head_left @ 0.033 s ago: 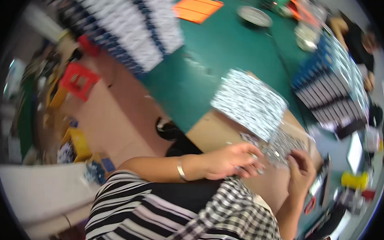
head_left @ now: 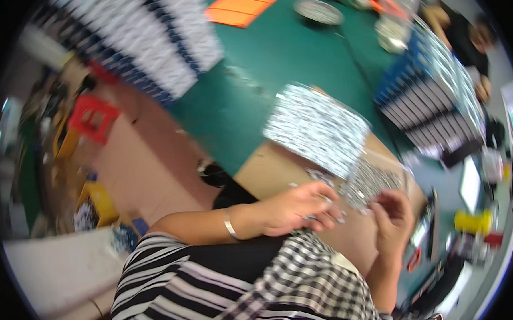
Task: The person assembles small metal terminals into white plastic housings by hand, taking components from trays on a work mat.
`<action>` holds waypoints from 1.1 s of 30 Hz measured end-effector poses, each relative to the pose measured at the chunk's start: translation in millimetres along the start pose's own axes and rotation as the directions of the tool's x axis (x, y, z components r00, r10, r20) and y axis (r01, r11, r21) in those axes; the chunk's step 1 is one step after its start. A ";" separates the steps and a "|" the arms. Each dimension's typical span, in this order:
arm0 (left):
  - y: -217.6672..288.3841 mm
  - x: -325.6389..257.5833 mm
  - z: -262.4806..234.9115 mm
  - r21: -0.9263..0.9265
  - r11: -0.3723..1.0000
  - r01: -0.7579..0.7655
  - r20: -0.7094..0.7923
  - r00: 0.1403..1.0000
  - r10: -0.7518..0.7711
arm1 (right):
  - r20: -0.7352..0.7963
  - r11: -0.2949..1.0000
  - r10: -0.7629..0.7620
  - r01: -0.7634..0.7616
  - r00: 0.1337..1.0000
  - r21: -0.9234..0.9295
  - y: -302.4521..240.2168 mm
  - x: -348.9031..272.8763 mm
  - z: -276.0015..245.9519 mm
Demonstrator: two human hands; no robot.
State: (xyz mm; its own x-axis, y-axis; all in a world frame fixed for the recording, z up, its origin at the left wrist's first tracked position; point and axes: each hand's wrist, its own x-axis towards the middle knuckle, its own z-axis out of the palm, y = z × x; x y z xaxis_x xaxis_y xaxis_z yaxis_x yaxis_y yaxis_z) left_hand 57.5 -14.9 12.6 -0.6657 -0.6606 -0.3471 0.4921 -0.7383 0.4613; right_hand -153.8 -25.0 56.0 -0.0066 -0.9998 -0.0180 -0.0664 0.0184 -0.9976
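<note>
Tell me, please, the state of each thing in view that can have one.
Small metal parts: heaped together.
Left hand: fingers curled, grip unclear.
Right hand: fingers bent, grip unclear.
Silvery-white slab: lying on brown board.
Orange sheet: lying on green table.
Blue-and-white stack, right: layered.
Bracelet: worn, left wrist.

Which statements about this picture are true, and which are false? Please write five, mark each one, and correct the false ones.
1. A silver bracelet is worn at the wrist of the left hand. True.
2. The right hand holds the orange panel. False: the hand is near the small metallic pieces; the panel lies on the green table.
3. The red stool stands on the table. False: it is on the floor.
4. Brown cardboard lies on the table. True.
5. The checked cloth is yellow and green. False: it is black and white.
</note>
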 end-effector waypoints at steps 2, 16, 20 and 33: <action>8.6 -2.2 9.9 0.077 0.997 0.012 -0.038 0.999 -0.009 | 0.166 0.991 0.052 -0.071 0.985 0.113 3.6 -8.2 6.5; -5.6 9.1 4.5 0.213 0.976 -0.051 -0.065 0.996 0.066 | 0.290 0.995 0.014 -0.043 0.957 0.091 29.9 -21.4 20.0; -4.2 8.7 7.6 0.143 0.990 -0.006 -0.078 0.997 0.017 | 0.265 0.990 0.031 -0.066 0.964 0.121 35.9 -19.3 20.3; -10.6 11.5 -0.6 0.045 0.995 -0.091 -0.059 0.994 0.093 | 0.252 0.993 0.014 -0.042 0.968 0.106 34.1 -22.1 23.8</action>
State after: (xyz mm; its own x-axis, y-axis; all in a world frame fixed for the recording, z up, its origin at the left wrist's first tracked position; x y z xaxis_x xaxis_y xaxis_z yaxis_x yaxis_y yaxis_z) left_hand 44.9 -14.7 3.3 -0.5825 -0.7334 -0.3504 0.5248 -0.6685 0.5270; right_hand -132.2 -2.4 20.7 0.2442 -0.9685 -0.0481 0.0401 0.0597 -0.9974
